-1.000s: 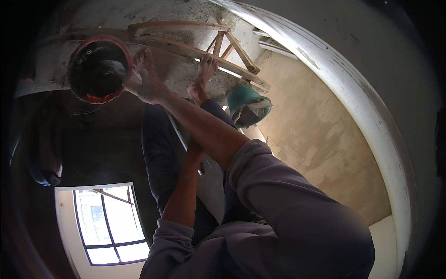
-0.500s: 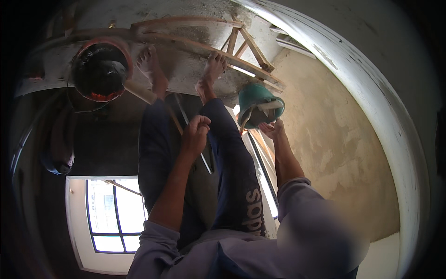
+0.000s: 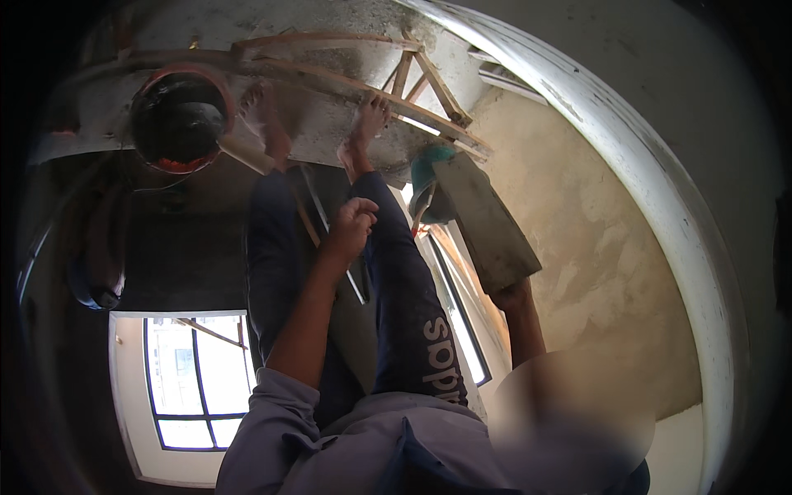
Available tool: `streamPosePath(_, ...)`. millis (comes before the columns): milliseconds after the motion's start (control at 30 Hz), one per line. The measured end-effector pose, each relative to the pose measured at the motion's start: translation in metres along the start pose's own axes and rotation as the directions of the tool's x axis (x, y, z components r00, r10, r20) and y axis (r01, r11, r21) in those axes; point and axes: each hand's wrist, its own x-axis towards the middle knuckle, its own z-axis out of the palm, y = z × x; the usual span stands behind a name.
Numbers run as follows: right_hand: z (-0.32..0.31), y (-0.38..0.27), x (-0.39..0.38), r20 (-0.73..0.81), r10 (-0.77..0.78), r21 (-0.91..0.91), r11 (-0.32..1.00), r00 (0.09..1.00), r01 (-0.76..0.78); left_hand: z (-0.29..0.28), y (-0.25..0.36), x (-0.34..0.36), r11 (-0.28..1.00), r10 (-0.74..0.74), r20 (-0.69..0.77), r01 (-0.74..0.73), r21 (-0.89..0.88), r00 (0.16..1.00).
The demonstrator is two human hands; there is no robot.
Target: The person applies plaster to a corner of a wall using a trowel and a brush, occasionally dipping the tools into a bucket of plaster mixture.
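My right hand (image 3: pixel 513 295) grips the near end of a plastering float (image 3: pixel 485 221), a long grey rectangular board, with its broad face showing. The float is raised beside the wall and covers part of a green bucket (image 3: pixel 425 169), whose contents are mostly hidden. Over my thighs my left hand (image 3: pixel 355 227) is held in a loose fist, and nothing shows in it. To the left stands a reddish-rimmed bucket (image 3: pixel 224 95) with dark contents. A pale handle (image 3: pixel 246 155) sticks out over its rim toward my foot.
I stand barefoot on a stained raised platform (image 3: pixel 318 124). Along its far side runs a wooden frame (image 3: pixel 330 76) with diagonal braces. A patchy plastered wall (image 3: pixel 594 264) rises on the right. A barred window (image 3: pixel 186 379) shows at lower left.
My right hand has come away from the green bucket toward me and the wall, now with the float in it. My left hand stays nearly where it was, still curled.
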Motion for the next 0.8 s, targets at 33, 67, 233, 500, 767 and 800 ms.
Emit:
streamPosePath(33,-0.026,-0.007,-0.020,0.100,0.066,0.092,0.993,0.993,-0.076,-0.001,-0.007,0.004,0.997,0.068,0.048,-0.067,-0.033,0.997)
streamPosePath(67,-0.051,-0.019,-0.039,0.189,0.103,0.152,0.979,0.977,-0.133,-0.002,-0.007,0.008,0.998,0.042,0.096,-0.038,-0.043,0.995)
streamPosePath(233,-0.116,-0.093,-0.102,0.471,0.103,0.212,0.951,0.876,-0.226,0.004,0.037,-0.005,0.870,0.394,0.250,-0.270,-0.413,0.884)
streamPosePath(500,0.015,-0.128,-0.038,0.670,-0.308,0.087,0.936,0.676,0.341,-0.104,0.073,-0.008,0.699,0.623,-0.551,-0.712,0.072,0.555)
streamPosePath(767,0.128,-0.227,-0.035,0.705,-0.356,-0.365,0.559,0.613,0.744,-0.217,0.056,-0.046,0.827,0.452,-0.890,-0.399,0.396,0.056)
streamPosePath(800,0.144,-0.230,-0.038,0.709,-0.299,-0.397,0.579,0.638,0.712,-0.222,0.053,-0.045,0.825,0.480,-0.877,-0.331,0.459,-0.018)
